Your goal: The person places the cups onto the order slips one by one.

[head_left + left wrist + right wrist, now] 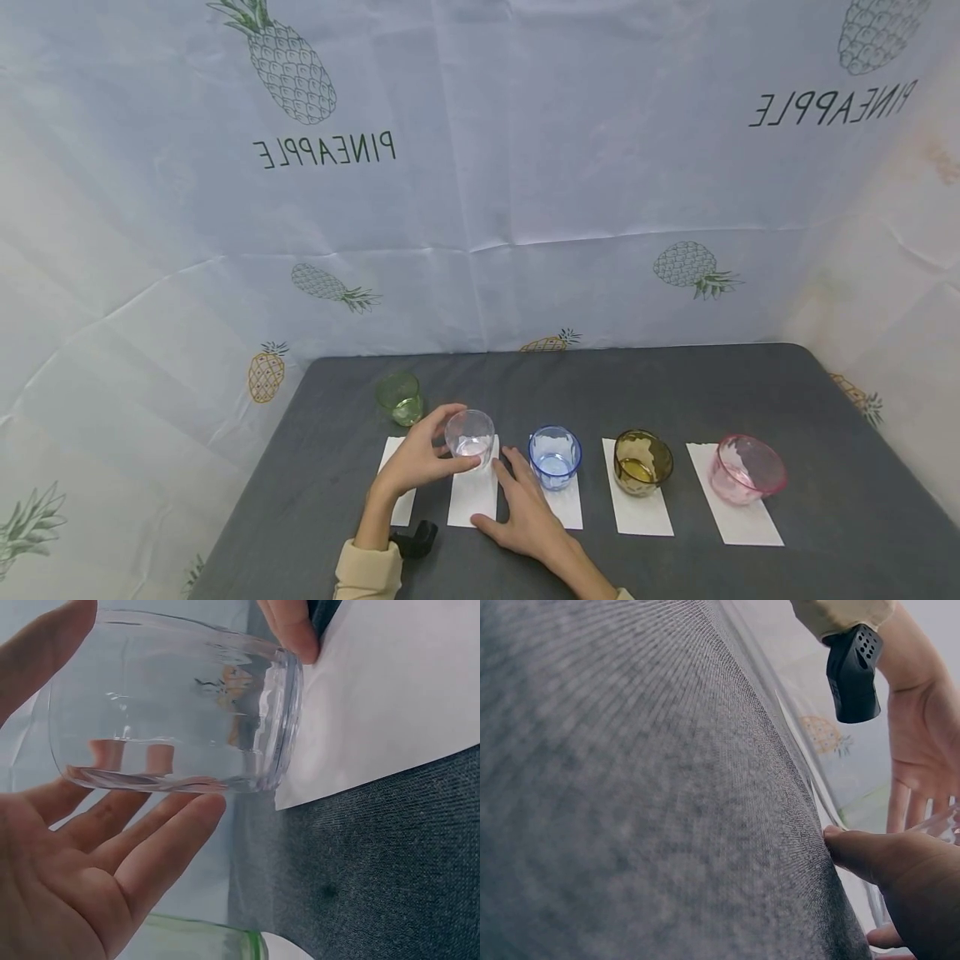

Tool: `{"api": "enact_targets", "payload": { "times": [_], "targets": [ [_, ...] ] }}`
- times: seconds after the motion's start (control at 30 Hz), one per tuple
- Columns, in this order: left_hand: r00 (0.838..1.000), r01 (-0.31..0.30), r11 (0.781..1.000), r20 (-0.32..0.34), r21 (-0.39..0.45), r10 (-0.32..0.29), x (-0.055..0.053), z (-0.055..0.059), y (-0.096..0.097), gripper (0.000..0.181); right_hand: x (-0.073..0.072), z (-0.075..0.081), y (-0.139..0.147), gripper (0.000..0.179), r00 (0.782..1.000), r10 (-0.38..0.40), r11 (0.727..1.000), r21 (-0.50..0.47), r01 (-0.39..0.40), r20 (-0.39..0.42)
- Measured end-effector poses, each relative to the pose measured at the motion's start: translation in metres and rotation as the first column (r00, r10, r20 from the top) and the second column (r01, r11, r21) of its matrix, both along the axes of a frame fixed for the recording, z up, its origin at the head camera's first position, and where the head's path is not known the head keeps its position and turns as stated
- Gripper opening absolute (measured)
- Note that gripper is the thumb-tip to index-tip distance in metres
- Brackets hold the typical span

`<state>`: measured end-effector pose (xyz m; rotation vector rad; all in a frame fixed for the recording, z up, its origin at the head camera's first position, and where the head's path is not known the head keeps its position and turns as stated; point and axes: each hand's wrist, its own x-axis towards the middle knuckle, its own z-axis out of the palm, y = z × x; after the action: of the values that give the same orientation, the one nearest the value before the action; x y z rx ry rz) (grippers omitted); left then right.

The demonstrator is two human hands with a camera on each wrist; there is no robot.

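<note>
My left hand (417,457) curls around a clear glass cup (467,427). In the left wrist view its thumb and fingers lie on opposite sides of the cup (172,690), whose base is right at the white paper strip (390,697). My right hand (527,510) reaches across the lower right of that strip (472,507), thumb and fingers spread. Its fingertips (296,634) rest on the paper beside the cup's base. The right wrist view shows the right thumb (877,855) at the strip's edge, with the left hand (922,757) beyond.
A green cup (402,404) stands behind the leftmost paper strip (403,507). To the right, a blue cup (555,467), an amber cup (642,471) and a pink cup (738,483) stand on their own strips. The dark grey table (315,500) meets a pineapple-print cloth (480,167).
</note>
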<state>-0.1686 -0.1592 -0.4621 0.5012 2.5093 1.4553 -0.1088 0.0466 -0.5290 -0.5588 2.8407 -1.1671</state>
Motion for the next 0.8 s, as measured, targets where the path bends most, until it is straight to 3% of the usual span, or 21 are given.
{"api": "enact_targets", "payload": {
  "times": [0.33,0.8],
  "targets": [
    [0.998,0.057,0.998,0.033,-0.015,-0.057,0.0011,-0.0041,-0.0033,0.081,-0.0004,-0.0017,-0.0006,0.086,1.0,-0.01,1.0,-0.009,0.01,-0.028],
    [0.985,0.145,0.989,0.086,0.03,-0.147,0.0016,-0.0048,-0.0066,0.077,-0.001,-0.0012,0.0004,0.088,1.0,-0.002,1.0,-0.008,0.002,0.009]
  ]
}}
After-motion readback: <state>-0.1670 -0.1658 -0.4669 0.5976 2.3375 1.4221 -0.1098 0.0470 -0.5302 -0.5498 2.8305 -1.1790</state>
